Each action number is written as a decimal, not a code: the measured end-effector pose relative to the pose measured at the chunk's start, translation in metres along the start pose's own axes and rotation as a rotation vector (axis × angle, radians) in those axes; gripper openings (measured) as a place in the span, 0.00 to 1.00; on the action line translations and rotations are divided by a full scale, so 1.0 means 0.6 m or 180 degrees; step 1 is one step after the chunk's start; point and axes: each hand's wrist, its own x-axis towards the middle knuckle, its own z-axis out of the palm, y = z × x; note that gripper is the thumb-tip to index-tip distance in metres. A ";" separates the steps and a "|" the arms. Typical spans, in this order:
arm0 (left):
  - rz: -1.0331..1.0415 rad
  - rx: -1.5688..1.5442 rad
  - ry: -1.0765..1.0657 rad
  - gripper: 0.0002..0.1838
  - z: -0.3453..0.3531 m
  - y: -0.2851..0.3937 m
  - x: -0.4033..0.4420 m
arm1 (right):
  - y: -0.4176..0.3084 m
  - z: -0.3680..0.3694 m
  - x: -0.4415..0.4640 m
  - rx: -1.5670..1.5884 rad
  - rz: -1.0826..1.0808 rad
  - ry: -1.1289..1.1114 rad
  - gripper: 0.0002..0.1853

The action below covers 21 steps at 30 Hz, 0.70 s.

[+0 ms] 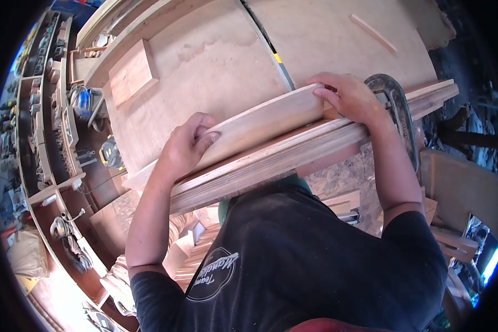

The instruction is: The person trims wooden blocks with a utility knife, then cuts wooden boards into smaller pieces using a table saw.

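A long pale wooden board [265, 119] lies along the near edge of the workbench [216, 61], its broad face tilted toward me. My left hand [188, 141] grips its upper edge left of the middle, thumb on the near face and fingers curled behind. At the board's right end, my right hand [346, 97] is closed on it, thumb in front; the fingertips behind are partly hidden. Beside my right wrist, a dark metal clamp [395, 99] sits on the bench edge. A thin saw-like strip with a yellow band [278, 58] lies beyond the board.
A flat wooden block [133, 74] rests on the bench at the left, and a narrow wood strip [373, 33] at the far right. Shelves [44, 122] with many tools line the left side. Stacked wood pieces [196, 243] are below the bench edge.
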 end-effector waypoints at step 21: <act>0.0352 0.1303 0.0036 0.11 -0.030 0.018 -0.007 | -0.003 0.005 -0.008 0.0189 -0.0211 0.0593 0.14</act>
